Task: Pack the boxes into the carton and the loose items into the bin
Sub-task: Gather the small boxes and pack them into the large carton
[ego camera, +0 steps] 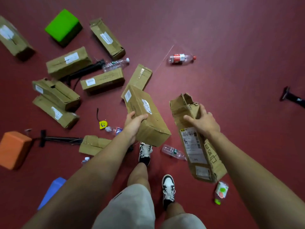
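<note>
From the head camera, the left hand [134, 123] reaches forward, its grip closed around a sealed cardboard box [145, 115] above the red floor [231, 47]; the right hand [203, 122] clasps a torn, labelled box [194, 139], tilted, beside it

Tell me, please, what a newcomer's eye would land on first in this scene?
Probably the two long cardboard boxes held above the dark red floor: the left hand grips the sealed box at centre, and the right hand grips the torn-topped box beside it. Next, the bright green block at upper left and the orange block at the left edge stand out among scattered boxes and bottles.
</note>
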Available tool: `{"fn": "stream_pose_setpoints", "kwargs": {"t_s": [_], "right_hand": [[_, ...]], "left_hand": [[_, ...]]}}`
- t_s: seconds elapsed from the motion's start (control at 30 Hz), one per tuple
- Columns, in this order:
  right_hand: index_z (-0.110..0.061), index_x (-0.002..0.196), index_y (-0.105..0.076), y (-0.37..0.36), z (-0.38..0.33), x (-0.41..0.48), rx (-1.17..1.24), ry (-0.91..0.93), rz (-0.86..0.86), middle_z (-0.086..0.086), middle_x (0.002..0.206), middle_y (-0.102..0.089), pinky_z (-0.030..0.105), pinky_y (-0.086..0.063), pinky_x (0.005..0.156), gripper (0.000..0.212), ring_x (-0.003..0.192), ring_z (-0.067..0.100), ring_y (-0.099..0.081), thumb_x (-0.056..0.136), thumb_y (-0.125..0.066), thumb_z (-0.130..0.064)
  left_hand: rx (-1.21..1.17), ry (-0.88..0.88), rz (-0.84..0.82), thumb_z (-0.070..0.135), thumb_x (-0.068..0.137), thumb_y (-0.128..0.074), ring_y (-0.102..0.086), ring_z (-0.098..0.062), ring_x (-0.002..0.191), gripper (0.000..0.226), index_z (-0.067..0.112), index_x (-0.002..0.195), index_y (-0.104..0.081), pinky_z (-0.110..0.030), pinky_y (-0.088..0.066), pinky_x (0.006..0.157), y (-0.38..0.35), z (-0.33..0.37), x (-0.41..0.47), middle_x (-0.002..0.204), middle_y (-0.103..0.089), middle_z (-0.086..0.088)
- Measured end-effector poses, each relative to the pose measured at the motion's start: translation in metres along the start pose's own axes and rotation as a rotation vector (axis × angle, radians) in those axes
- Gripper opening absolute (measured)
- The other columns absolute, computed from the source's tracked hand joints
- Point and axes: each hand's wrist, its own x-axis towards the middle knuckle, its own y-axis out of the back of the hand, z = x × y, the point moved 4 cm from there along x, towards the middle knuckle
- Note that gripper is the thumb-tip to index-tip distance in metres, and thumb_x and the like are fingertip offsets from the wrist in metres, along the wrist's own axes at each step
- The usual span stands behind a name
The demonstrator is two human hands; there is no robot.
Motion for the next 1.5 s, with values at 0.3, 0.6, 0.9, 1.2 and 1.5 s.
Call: {"fn": "stream_pose_setpoints", "kwargs": {"t_s": [0.3, 0.6, 0.9, 1.2, 1.5], "right_hand": [[-0.029, 0.15, -0.014, 0.034, 0.095, -0.069, 0.268, -0.274, 0.105, 0.014, 0.135, -0.049, 0.052, -0.047, 0.095, 0.105, 0.12, 0.036, -0.053, 0.066, -0.05, -0.082], [-0.026, 0.149, -0.02, 0.016, 0.205, -0.174, 0.535, -0.44, 0.241, 0.015, 0.137, -0.049, 0.048, -0.042, 0.102, 0.097, 0.125, 0.035, -0.049, 0.072, -0.054, -0.075], [-0.028, 0.147, -0.022, -0.071, 0.323, -0.339, 0.817, -0.616, 0.34, 0.01, 0.135, -0.053, 0.049, -0.044, 0.101, 0.115, 0.121, 0.032, -0.054, 0.052, -0.046, -0.089], [-0.02, 0.152, -0.013, -0.145, 0.436, -0.498, 1.026, -0.818, 0.518, 0.016, 0.15, -0.035, 0.044, -0.032, 0.11, 0.096, 0.136, 0.036, -0.037, 0.08, -0.058, -0.065], [-0.019, 0.152, -0.015, -0.214, 0.496, -0.608, 1.258, -0.937, 0.667, 0.01, 0.151, -0.037, 0.041, -0.032, 0.109, 0.093, 0.137, 0.032, -0.037, 0.082, -0.059, -0.061]], "left_hand": [[0.276, -0.065, -0.233, 0.04, 0.045, -0.077, -0.056, -0.023, 0.114, 0.098, 0.031, 0.136, -0.039, -0.043, -0.048, 0.098, -0.064, 0.017, -0.059, 0.132, -0.05, -0.004], [0.574, -0.175, -0.354, 0.046, 0.043, -0.074, -0.051, -0.023, 0.119, 0.1, 0.032, 0.136, -0.039, -0.041, -0.043, 0.103, -0.124, -0.029, -0.123, 0.136, -0.045, -0.003], [0.794, -0.325, -0.58, 0.04, 0.057, -0.076, -0.056, -0.02, 0.113, 0.09, 0.024, 0.138, -0.04, -0.032, -0.048, 0.093, -0.178, -0.144, -0.257, 0.134, -0.05, 0.0], [1.043, -0.467, -0.836, 0.028, 0.074, -0.074, -0.06, -0.017, 0.093, 0.069, 0.017, 0.134, -0.043, -0.029, -0.052, 0.078, -0.22, -0.253, -0.385, 0.121, -0.056, -0.003], [1.276, -0.509, -1.038, 0.03, 0.079, -0.071, -0.056, -0.01, 0.082, 0.065, 0.015, 0.136, -0.043, -0.023, -0.046, 0.06, -0.244, -0.375, -0.468, 0.119, -0.055, -0.003]]}}
